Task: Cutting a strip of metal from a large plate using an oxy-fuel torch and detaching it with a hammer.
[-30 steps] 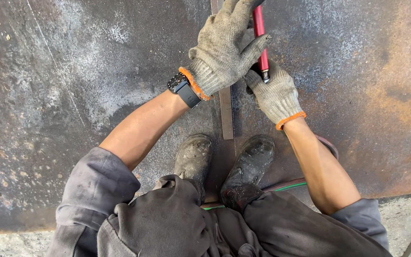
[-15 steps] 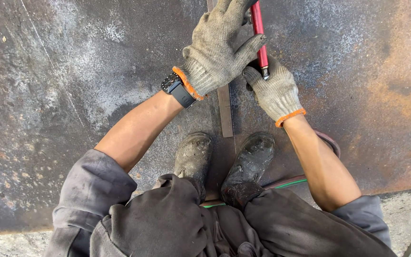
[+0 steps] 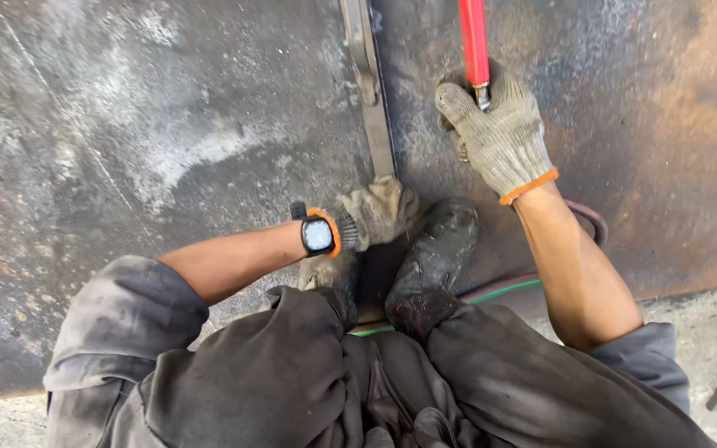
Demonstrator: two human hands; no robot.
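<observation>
Gloved grip (image 3: 499,133) on red rod (image 3: 473,41) (knit)

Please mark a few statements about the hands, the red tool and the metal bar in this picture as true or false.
1. The right hand grips a red-handled tool. True.
2. The left hand rests on the far end of the metal bar. False: it sits at the near end of the bar, just in front of the boots.
3. Both hands are bare. False: both wear grey knitted gloves with orange cuffs.
4. A watch with a dark strap sits on the left wrist. True.
5. The bar lies on a wooden floor. False: it lies on a rusty, stained steel plate.
</observation>
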